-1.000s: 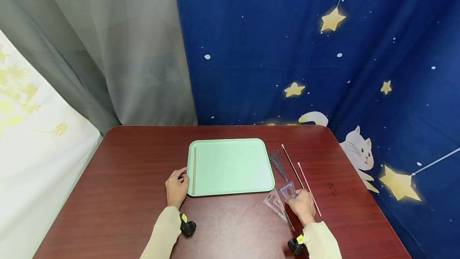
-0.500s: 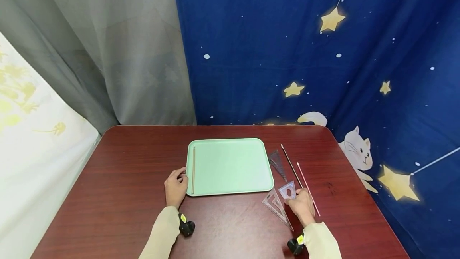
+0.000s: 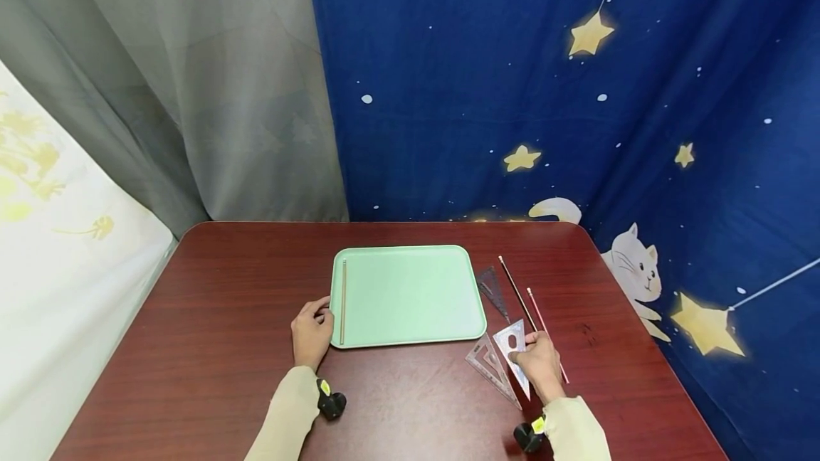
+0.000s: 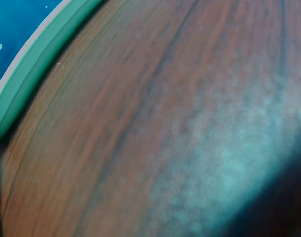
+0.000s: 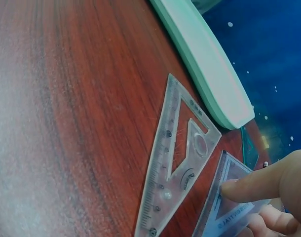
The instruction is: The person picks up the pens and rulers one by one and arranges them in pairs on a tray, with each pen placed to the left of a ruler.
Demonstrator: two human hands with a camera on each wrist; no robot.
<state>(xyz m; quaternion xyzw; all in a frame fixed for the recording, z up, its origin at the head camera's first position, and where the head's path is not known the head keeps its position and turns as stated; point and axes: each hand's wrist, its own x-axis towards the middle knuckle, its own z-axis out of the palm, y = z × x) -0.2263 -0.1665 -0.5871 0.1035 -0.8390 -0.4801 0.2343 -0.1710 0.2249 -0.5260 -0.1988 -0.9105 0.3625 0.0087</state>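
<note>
My right hand [image 3: 540,363] pinches a clear bluish set square [image 3: 514,348] between thumb and fingers, its face tipped up to the light. In the right wrist view the thumb lies across that set square [image 5: 229,212]. Just left of it a second clear set square [image 3: 492,370] lies flat on the table. A dark triangle ruler [image 3: 492,292] lies farther back, beside the tray. My left hand [image 3: 312,334] holds the left rim of the green tray [image 3: 410,294] with bent fingers. Inside the tray, along its left side, lies a tan pencil [image 3: 343,301].
Right of the rulers, a dark pencil [image 3: 516,290] and a pink pencil [image 3: 537,309] lie slanted on the brown table [image 3: 410,404]. The pink one passes partly behind my right hand. Curtains [image 3: 448,91] hang behind the table's far edge.
The bluish set square has come up from lying nearly flat to tilted in my right hand, showing its face and lower point. My left hand and the tray stay put.
</note>
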